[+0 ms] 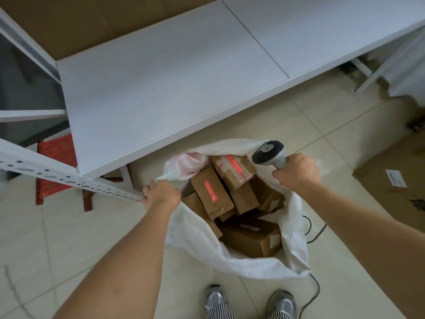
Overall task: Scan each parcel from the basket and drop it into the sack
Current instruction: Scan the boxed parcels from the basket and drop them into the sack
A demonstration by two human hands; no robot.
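A white woven sack (232, 261) stands open on the tiled floor in front of my feet. Several brown cardboard parcels (212, 192) with red labels lie inside it. My left hand (161, 195) grips the sack's left rim and holds it up. My right hand (296, 172) grips the handle of a grey barcode scanner (268, 153) at the sack's right rim; whether it also pinches the fabric is unclear. The scanner's head points left over the parcels. A red basket (57, 153) sits under the shelf at the left, partly hidden.
A white shelf board (172, 77) juts out above the sack's far side, with a perforated metal rail (69, 178) at left. A large cardboard box (395, 180) stands at right. The scanner's black cable (315, 286) trails on the floor near my shoes.
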